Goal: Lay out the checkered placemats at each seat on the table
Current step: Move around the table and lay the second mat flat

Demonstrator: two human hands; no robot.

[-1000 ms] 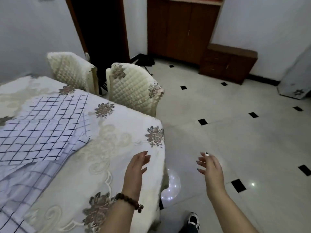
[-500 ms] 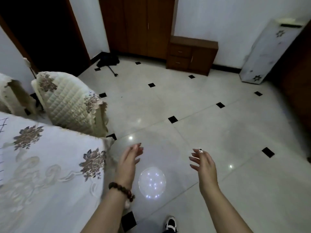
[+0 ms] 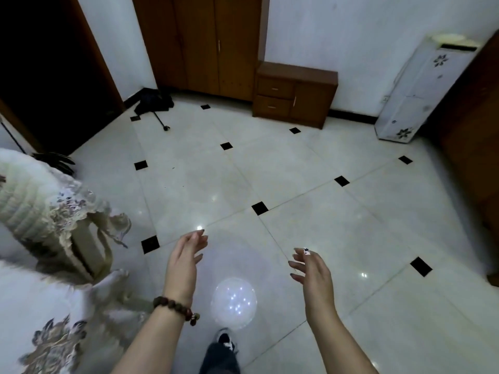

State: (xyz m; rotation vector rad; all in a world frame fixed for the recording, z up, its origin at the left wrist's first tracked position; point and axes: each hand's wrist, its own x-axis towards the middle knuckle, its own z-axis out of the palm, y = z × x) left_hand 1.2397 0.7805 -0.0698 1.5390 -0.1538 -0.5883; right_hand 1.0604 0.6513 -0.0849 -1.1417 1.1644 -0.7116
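Note:
No checkered placemat is in view now. Only a corner of the table, under a cream floral cloth, shows at the lower left. My left hand, with a bead bracelet on the wrist, hangs over the floor just right of that corner, fingers apart and empty. My right hand is held out further right over the tiles, also empty with its fingers spread.
A chair with a quilted cream cover stands at the left by the table. Shiny white floor tiles fill the middle. A low wooden cabinet, a tall wardrobe and a white appliance line the far wall. My shoe is below.
The view has swung right, away from the table: the placemats and most of the table have left the frame. Both hands stay empty and spread, now over the floor.

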